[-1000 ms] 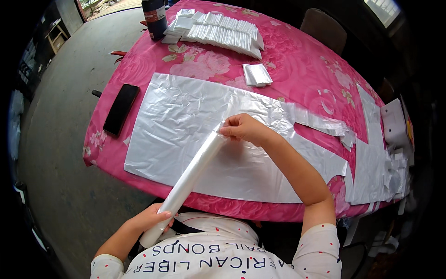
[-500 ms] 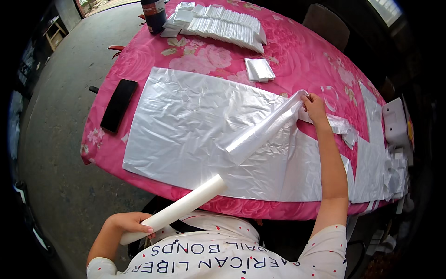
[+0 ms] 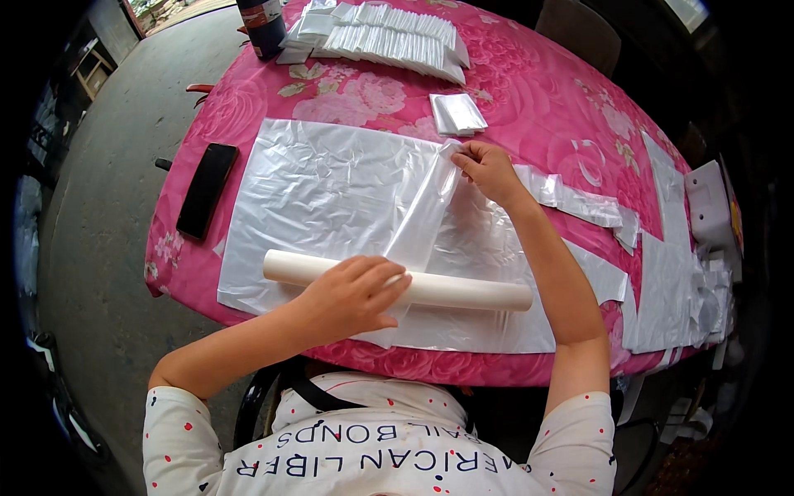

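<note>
A smooth white tube (image 3: 471, 292) lies crosswise over a stack of flat, crinkled white plastic bags (image 3: 318, 186). My left hand (image 3: 351, 289) is closed round the tube near its middle, covering that part of it. Farther off, my right hand (image 3: 490, 169) pinches the top edge of a thin plastic bag (image 3: 426, 198), whose lifted part narrows down toward the tube and my left fingers. Just beyond my right hand sits a small folded white packet (image 3: 456, 114).
A pink flowered cloth (image 3: 538, 99) covers the table. Rows of folded white packets (image 3: 397, 37) and a dark bottle (image 3: 263, 29) stand at the back. A black phone (image 3: 207, 192) lies left; plastic strips (image 3: 571, 198) and a white box (image 3: 710, 207) are right.
My left hand has brought the tube up from near my body onto the plastic. My right hand has moved left and away from me, drawing the pinched bag edge along.
</note>
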Demonstrator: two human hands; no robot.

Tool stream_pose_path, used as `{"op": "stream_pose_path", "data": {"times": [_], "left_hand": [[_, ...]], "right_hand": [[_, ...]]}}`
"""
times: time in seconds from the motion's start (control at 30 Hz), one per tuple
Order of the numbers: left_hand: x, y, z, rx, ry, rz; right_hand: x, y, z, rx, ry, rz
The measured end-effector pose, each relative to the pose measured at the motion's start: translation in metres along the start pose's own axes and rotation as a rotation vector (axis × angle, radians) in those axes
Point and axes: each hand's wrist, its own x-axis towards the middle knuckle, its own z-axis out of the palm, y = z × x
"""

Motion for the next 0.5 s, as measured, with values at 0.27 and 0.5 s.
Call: {"op": "stream_pose_path", "data": {"times": [0.27, 0.5], "left_hand": [[-0.031, 0.020, 0.037, -0.019, -0.345, 0.183], [-0.047, 0.041, 0.053, -0.018, -0.328, 0.077]], "right_hand": [[0.011, 0.003, -0.006, 0.082, -0.034, 0.155], [-0.058, -0.050, 0.033, -0.185, 0.181, -0.186]]}}
